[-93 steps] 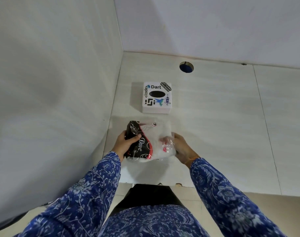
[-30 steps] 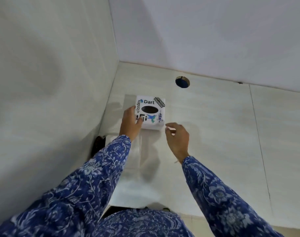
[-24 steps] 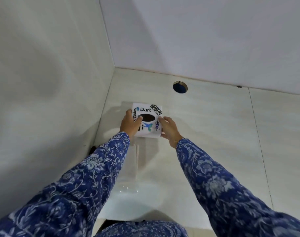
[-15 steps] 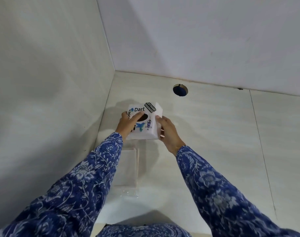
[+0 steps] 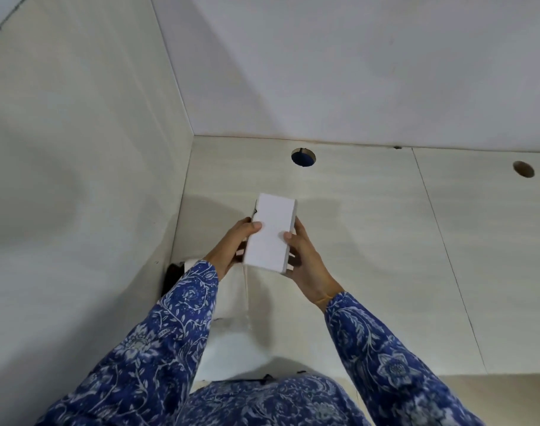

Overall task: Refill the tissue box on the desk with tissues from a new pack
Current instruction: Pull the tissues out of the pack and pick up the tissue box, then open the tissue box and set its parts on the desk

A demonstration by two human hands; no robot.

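The white tissue box [image 5: 270,233] is lifted off the desk and turned over, so a plain white face points at me and its stickered top is hidden. My left hand [image 5: 233,244] grips its left side and my right hand [image 5: 302,259] grips its right side. Beneath the box, a stack of white tissues in clear wrap [image 5: 232,290] lies on the desk, partly covered by my left sleeve. The dark torn end of the pack [image 5: 172,276] lies by the left wall.
The white desk [image 5: 370,256] sits in a corner, with walls on the left and behind. A round cable hole [image 5: 303,156] is behind the box, and a second hole [image 5: 523,169] is at the far right. The desk's front edge is near my body.
Both hands left the tissue pack on the desk, took the box by its sides, lifted it and rotated it until its plain face points up.
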